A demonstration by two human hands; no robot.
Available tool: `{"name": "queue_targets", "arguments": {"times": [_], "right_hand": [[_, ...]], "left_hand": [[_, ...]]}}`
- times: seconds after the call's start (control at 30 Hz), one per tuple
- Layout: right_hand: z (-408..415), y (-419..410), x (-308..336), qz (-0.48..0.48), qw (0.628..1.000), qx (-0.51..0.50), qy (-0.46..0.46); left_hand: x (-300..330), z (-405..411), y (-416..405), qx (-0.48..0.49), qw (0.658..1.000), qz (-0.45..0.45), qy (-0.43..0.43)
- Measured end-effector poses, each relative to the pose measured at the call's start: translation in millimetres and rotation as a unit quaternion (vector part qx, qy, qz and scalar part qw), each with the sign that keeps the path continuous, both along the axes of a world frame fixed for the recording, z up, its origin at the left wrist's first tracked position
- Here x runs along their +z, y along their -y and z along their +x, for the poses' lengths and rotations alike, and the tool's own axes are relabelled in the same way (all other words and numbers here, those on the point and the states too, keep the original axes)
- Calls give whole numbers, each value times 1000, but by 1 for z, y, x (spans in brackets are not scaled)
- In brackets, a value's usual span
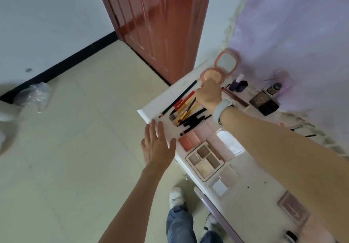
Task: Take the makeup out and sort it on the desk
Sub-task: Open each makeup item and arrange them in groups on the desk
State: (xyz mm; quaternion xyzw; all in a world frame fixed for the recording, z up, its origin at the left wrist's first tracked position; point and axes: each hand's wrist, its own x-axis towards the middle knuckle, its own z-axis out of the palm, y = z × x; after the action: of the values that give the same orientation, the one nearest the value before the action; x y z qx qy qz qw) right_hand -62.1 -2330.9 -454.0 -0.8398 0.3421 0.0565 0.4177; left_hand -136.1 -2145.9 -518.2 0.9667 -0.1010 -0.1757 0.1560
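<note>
up at the far end of the white desk, the right hand has its fingers curled down over a thin dark-handled brush, pinching it where it lies on the heap of pencils and brushes. a pale wristband sits on that wrist. the left hand hovers flat at the desk's left edge, fingers spread and straight, gripping nothing; whether it touches the desk i cannot tell.

just beyond the right hand stands an open pink compact, its pan of peach powder showing and its mirrored lid tilted up. nearer than the heap lies an open blush palette with pink and coral pans, then an open eyeshadow palette holding brown and beige pans. nearer still are a clear pale case and a closed mauve compact. to the right of the right hand, a dark foundation bottle lies on its side, and a small purple bottle stands by the lilac cloth.
</note>
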Motion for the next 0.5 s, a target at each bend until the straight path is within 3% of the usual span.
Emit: {"name": "queue_targets", "arguments": {"times": [0.27, 0.37, 0.5], "right_hand": [[15, 5, -5, 123, 986, -108, -12], [16, 8, -6, 74, 994, -76, -34], [14, 7, -1, -107, 989, 53, -86]], "left_hand": [[-9, -3, 2, 10, 999, -10, 29], [-9, -1, 1, -1, 1000, -6, 25], [-9, -2, 0, -3, 1000, -12, 25]]}}
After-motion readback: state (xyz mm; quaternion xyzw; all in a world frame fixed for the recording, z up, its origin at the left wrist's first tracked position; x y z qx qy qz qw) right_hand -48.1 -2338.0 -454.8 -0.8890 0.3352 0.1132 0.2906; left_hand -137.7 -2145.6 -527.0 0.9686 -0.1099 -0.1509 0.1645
